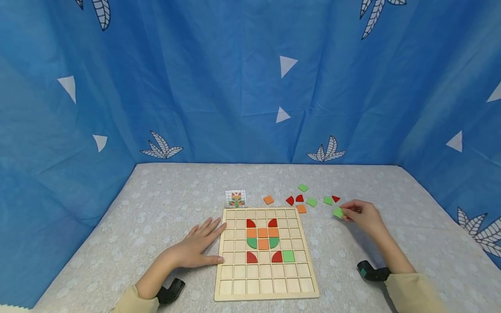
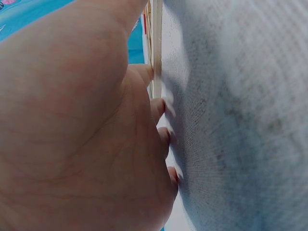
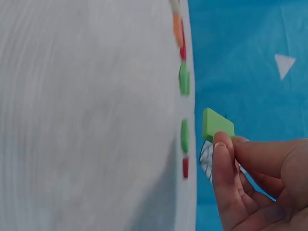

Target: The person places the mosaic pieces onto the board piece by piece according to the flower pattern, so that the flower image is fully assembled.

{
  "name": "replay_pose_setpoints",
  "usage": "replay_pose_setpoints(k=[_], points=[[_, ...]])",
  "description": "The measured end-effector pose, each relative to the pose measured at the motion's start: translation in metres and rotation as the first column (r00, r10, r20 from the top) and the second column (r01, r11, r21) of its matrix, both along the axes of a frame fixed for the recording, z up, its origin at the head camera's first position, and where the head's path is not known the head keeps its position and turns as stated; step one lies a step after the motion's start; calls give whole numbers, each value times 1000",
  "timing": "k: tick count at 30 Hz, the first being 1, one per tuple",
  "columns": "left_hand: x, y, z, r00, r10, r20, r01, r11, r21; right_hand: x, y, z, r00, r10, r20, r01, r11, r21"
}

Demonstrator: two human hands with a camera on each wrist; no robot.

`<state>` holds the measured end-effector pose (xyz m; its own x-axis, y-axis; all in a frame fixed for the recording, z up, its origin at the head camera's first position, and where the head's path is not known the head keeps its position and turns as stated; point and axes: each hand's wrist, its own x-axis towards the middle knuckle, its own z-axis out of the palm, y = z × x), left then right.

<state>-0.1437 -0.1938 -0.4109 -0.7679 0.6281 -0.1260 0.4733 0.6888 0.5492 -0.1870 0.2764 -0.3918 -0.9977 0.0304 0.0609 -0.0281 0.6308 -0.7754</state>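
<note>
Between thumb and fingers my right hand (image 1: pixel 363 214) pinches a light green square tile (image 3: pixel 216 124), raised above the table to the right of the board. My left hand (image 1: pixel 195 249) lies with fingers spread at the left edge of the wooden grid board (image 1: pixel 239 287), its thumb and a fingertip right at the frame. In the board's cells sit red quarter-round pieces (image 1: pixel 251 223), orange squares (image 1: pixel 262 233), dark green quarter-round pieces (image 1: pixel 252 242) and one light green square (image 1: pixel 288 256).
Behind the board lies a small pattern card (image 1: pixel 235 198). Loose pieces are scattered behind and right of it: orange squares (image 1: pixel 268 200), light green squares (image 1: pixel 311 202), red quarter-rounds (image 1: pixel 289 200) and a red triangle (image 1: pixel 335 198). A blue curtain (image 1: pixel 242 87) hangs along the table's back edge.
</note>
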Motion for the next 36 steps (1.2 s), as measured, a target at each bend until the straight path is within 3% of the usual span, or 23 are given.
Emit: replay_pose_setpoints(k=[12,20,36], points=[[0,0,-1,1000,4,5,-4,1000,5,5,-56,13,994,109,2,-107,983,-149],[0,0,-3,1000,-1,4,1,1000,12,11,-96,18,974,225,13,-214,939,-269],[-2,0,-1,1000,0,-2,0,1000,-9,18,-139,18,928,371,23,-341,874,-348]])
